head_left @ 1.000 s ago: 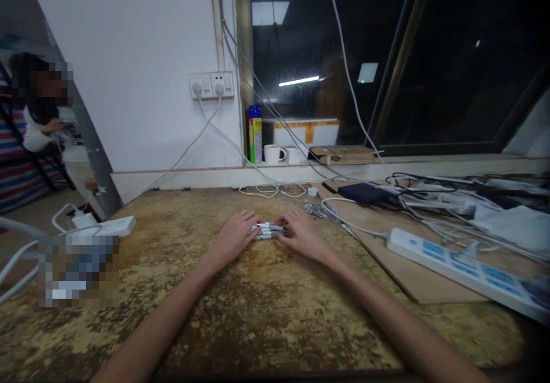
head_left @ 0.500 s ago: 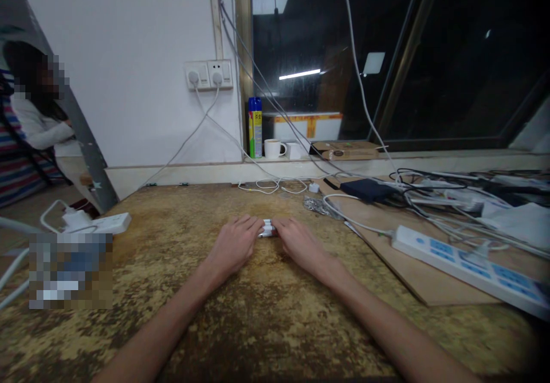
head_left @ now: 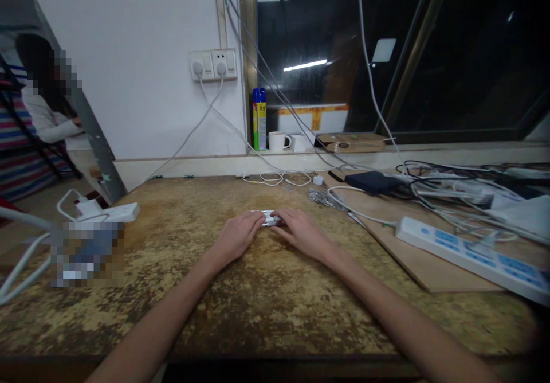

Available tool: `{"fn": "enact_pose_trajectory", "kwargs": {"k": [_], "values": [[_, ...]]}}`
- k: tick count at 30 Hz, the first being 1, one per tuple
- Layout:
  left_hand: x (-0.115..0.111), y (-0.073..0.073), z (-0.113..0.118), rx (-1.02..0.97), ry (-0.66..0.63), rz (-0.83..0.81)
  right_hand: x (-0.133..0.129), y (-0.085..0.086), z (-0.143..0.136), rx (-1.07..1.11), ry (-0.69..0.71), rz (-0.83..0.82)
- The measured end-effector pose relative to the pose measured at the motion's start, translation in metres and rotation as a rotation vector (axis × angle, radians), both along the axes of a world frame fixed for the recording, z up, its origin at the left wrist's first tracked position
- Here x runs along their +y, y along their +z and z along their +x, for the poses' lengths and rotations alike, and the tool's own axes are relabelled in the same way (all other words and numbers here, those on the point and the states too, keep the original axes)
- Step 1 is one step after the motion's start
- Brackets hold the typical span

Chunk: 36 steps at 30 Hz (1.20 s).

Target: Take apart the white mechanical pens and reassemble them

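Observation:
Several slim white cylindrical sticks [head_left: 270, 219], perhaps pens, lie side by side on the worn wooden table [head_left: 258, 303]. Their exact kind is too small to make out. My left hand [head_left: 239, 233] is closed on their left end, fingers bent over it and knuckles up. At the right end, my right hand [head_left: 303, 233] curls its fingers over the sticks, with the thumb a little lower and apart from the fingers. Both ends are partly hidden by my hands.
A white power strip [head_left: 468, 257] and tangled cables lie on a brown board [head_left: 412, 262] at right. Another strip [head_left: 116, 214] is at left. On the sill stand a spray can [head_left: 259, 120] and mug [head_left: 278, 141]. A person [head_left: 51, 102] is at far left.
My view has tilted down slightly, showing the table's front edge. My right thumb has spread from its fingers, and more of the white sticks shows between my hands.

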State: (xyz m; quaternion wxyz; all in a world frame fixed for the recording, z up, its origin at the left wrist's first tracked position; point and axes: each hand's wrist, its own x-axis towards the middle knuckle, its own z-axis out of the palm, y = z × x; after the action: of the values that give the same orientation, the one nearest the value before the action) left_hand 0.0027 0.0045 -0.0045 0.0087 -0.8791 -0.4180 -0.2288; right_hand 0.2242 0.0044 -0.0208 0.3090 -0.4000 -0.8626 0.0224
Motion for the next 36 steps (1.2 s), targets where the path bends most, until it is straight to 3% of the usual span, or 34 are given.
{"fn": "enact_pose_trajectory", "kwargs": {"k": [11,14,19,26,31,36], "values": [[0.003,0.0,-0.006,-0.066,-0.078,-0.057,0.003,-0.006,0.004,0.276,0.059,-0.074],[0.003,-0.001,-0.006,-0.08,-0.094,-0.055,0.003,-0.006,0.0,0.278,0.02,-0.137],[0.001,0.001,-0.006,-0.042,-0.065,-0.061,0.004,-0.005,-0.001,0.349,0.109,-0.183],[0.0,0.003,-0.007,-0.028,-0.079,-0.067,0.002,-0.004,-0.003,0.398,0.1,-0.326],[0.001,0.0,-0.008,-0.012,-0.088,-0.06,0.004,-0.007,-0.003,0.469,0.159,-0.301],[0.001,-0.001,-0.008,0.008,-0.063,-0.054,0.004,-0.008,-0.004,0.515,0.104,-0.359]]}}
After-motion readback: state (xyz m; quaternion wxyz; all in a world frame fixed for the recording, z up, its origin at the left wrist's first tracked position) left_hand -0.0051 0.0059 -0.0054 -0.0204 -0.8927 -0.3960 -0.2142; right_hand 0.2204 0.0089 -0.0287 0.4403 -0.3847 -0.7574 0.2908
